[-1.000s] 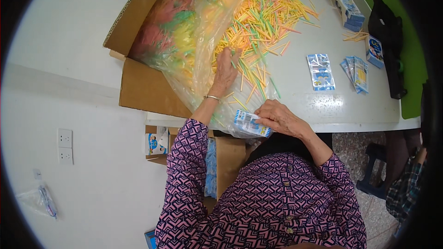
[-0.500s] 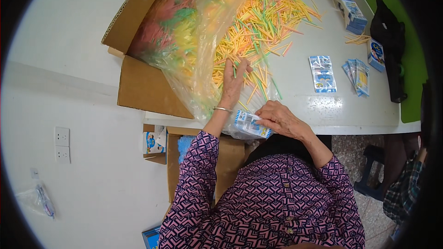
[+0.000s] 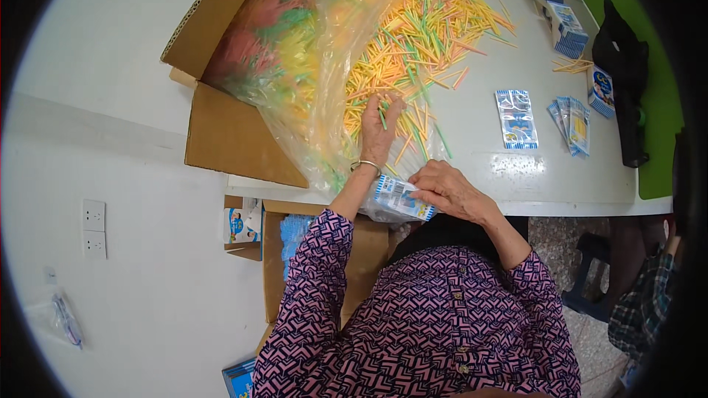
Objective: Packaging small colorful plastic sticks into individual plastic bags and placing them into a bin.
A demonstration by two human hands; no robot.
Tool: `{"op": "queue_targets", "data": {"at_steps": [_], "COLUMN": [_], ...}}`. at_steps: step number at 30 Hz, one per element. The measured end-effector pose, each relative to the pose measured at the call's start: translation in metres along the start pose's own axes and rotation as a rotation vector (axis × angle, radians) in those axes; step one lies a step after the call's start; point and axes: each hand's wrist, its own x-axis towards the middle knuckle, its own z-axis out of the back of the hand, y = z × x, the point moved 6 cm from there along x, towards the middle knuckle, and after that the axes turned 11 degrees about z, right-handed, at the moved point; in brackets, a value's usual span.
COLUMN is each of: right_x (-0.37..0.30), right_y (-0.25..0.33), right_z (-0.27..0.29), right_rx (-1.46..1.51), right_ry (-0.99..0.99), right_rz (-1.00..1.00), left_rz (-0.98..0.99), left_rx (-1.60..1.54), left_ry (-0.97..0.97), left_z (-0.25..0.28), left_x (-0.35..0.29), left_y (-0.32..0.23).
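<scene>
A large spread of thin, straw-like sticks [image 3: 413, 37] in yellow, orange, green and pink spills across the table from a clear plastic bag [image 3: 324, 81]. My left hand [image 3: 380, 131], a bangle at its wrist, reaches into the near edge of the spread. Its fingers are curled, and a green stick [image 3: 383, 119] shows between them; whether more are held is hidden. At the table's front edge, my right hand [image 3: 451, 190] pinches a small blue-and-white packet [image 3: 402, 197] by its right end. The packet lies slanted just below my left wrist.
An open cardboard box [image 3: 240, 136] holds the bag at the left. On the table's right side lie a flat packet [image 3: 516, 119], several overlapping packets [image 3: 571, 125], stacked small boxes [image 3: 566, 29] and a black item [image 3: 619, 81]. Below the table stands another carton [image 3: 366, 258].
My left hand has shifted slightly to the right and its fingers have curled more among the sticks. The right hand and its packet stay in place.
</scene>
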Motion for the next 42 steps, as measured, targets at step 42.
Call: {"op": "queue_targets", "data": {"at_steps": [42], "right_x": [-0.020], "right_y": [-0.028], "right_z": [0.056], "right_rx": [0.601], "right_ry": [-0.339], "right_rz": [-0.387], "left_rz": [0.244], "left_rx": [-0.557], "left_ry": [0.182], "left_z": [-0.002], "left_x": [-0.030], "left_y": [-0.084]}}
